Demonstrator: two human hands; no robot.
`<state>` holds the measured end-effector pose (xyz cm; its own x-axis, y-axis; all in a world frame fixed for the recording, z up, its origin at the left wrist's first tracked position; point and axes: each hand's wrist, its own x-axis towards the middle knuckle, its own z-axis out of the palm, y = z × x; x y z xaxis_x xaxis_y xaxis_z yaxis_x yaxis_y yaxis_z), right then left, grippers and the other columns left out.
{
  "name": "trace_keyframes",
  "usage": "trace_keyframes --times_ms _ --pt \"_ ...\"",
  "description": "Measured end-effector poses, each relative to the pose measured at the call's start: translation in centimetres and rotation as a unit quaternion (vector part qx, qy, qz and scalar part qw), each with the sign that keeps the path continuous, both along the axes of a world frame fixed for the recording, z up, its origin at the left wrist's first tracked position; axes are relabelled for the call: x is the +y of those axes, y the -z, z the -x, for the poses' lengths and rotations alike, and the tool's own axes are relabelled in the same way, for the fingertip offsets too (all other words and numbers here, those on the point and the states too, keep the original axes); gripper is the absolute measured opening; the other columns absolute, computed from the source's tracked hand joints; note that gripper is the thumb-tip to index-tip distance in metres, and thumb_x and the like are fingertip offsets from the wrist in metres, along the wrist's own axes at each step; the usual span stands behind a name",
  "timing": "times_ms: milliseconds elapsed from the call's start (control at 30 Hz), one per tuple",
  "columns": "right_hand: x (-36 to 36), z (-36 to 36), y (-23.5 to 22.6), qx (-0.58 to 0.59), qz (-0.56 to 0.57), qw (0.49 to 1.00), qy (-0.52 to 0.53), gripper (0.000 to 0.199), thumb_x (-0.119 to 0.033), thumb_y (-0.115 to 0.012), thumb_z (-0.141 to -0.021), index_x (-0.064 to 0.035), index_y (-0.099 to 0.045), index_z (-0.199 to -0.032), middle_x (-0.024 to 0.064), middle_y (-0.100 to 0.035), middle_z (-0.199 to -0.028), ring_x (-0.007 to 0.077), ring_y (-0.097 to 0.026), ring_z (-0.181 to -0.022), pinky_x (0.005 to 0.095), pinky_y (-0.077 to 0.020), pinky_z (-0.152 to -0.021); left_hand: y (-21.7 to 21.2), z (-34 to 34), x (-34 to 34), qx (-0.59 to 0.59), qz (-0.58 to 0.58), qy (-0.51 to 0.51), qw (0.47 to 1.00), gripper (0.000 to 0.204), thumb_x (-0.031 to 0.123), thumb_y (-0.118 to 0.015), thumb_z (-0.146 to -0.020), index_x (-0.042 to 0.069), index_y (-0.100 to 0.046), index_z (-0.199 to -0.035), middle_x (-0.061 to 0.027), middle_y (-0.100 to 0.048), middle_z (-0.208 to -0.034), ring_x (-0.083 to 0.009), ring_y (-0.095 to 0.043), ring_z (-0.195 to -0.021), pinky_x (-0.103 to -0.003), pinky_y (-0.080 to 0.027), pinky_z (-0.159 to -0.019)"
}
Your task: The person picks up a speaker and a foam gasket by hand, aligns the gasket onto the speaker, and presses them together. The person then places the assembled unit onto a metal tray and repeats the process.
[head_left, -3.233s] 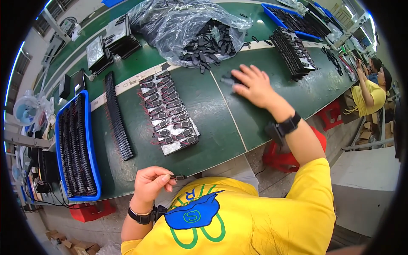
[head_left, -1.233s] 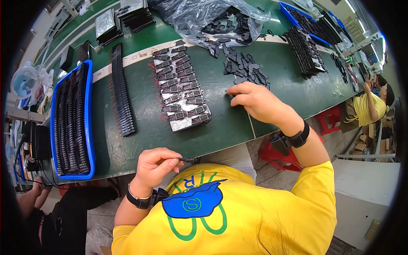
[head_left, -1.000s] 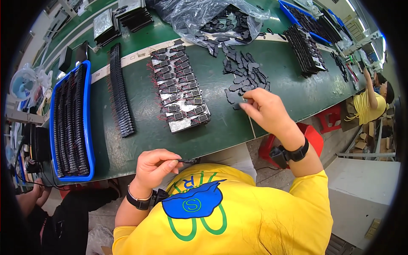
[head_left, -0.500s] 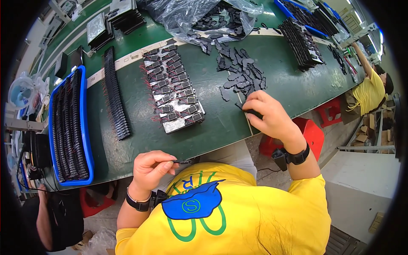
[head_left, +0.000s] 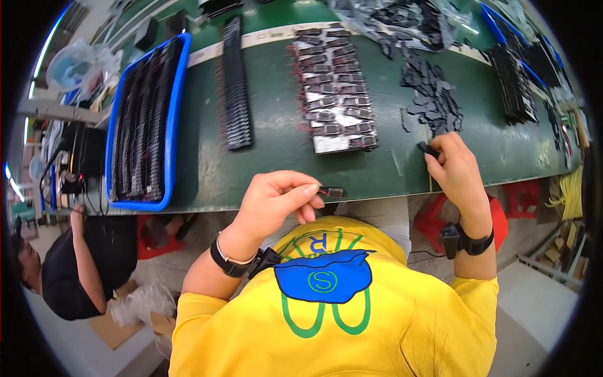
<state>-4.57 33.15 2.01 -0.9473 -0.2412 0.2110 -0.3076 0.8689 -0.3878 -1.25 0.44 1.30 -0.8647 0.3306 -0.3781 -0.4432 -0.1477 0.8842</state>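
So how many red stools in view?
3. One red stool at left, showing below the table; a second partly behind the right forearm; a third farther right. All are partly hidden; more could be out of sight.

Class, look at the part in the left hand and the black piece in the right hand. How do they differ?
The part in the left hand shows a light-rimmed face; the black piece in the right hand looks plain and dark.
The part is near the table's front edge; the black piece is farther in, close to loose dark pieces.
Both are small and held at the fingertips.
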Motion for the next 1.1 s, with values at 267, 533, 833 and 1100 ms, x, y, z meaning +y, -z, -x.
trace_keyframes --times_ms 267,533,833,1100 --pt "-2.0 -2.0 -0.1 0.085 0.073 0.994 0.010 0.025 0.004 -0.070 -0.071 0.0009 -0.061 -0.095 0.0095 -0.060 -0.082 0.0174 -0.059 -0.065 0.0263 -0.0496 -0.058 0.1 -0.4 -0.5 -0.031 -0.037 0.001 0.999 0.018 0.010 -0.059 -0.092 -0.005 -0.064 -0.101 -0.0133 -0.069 -0.080 -0.0140 -0.064 -0.059 -0.024 -0.053 -0.053" --pt "-8.4 -3.9 -2.9 0.018 0.248 0.950 -0.190 0.029 0.005 -0.071 -0.068 0.0024 -0.063 -0.095 0.0130 -0.061 -0.089 0.0190 -0.061 -0.071 0.0268 -0.0502 -0.059 -0.1 -0.4 0.0 -0.027 -0.012 0.016 0.999 0.018 0.012 -0.059 -0.093 -0.003 -0.064 -0.101 -0.0123 -0.069 -0.080 -0.0132 -0.065 -0.061 -0.022 -0.052 -0.052" --pt "-10.9 -3.3 -2.0 0.101 0.148 0.951 -0.252 0.031 0.003 -0.073 -0.066 0.0016 -0.062 -0.094 0.0146 -0.060 -0.090 0.0283 -0.060 -0.070 0.0328 -0.0499 -0.060 -0.2 -0.8 0.7 -0.045 -0.028 0.009 0.999 0.019 0.013 -0.057 -0.094 -0.003 -0.064 -0.102 -0.0132 -0.070 -0.082 -0.0135 -0.066 -0.062 -0.022 -0.052 -0.053" --pt "-11.3 -3.9 -1.1 0.137 0.124 0.955 -0.233 0.029 0.000 -0.071 -0.066 0.0025 -0.062 -0.094 0.0151 -0.063 -0.091 0.0299 -0.064 -0.077 0.0368 -0.0534 -0.067 0.0 -0.9 0.9 -0.061 -0.067 0.017 0.996 0.022 0.015 -0.056 -0.095 -0.003 -0.063 -0.105 -0.0148 -0.070 -0.083 -0.0149 -0.067 -0.065 -0.023 -0.054 -0.055"
